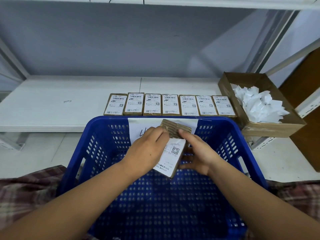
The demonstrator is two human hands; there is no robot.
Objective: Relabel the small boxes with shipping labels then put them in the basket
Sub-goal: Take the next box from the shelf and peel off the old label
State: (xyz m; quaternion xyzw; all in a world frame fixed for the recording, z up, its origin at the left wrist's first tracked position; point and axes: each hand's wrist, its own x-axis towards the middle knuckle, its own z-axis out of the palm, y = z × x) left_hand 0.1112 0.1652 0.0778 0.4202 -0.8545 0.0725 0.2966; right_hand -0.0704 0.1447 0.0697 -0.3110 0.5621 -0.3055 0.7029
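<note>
small box (170, 158) with a white shipping label on top is held tilted above the blue basket (230, 141), near its far wall. left hand (147, 149) lies over the label, fingers bent onto the box's far end; right hand (197, 153) grips the right side, fingers curled beneath. seven labelled boxes (170, 104) sit in a row on the shelf (52, 101) just beyond the basket. at far right, a carton (270, 129) holds crumpled white paper (259, 106).

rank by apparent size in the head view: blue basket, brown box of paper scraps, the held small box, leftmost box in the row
blue plastic basket
brown cardboard box of crumpled paper
held small labelled cardboard box
leftmost small labelled box in row
Last two unsure: held one is nearer.
</note>
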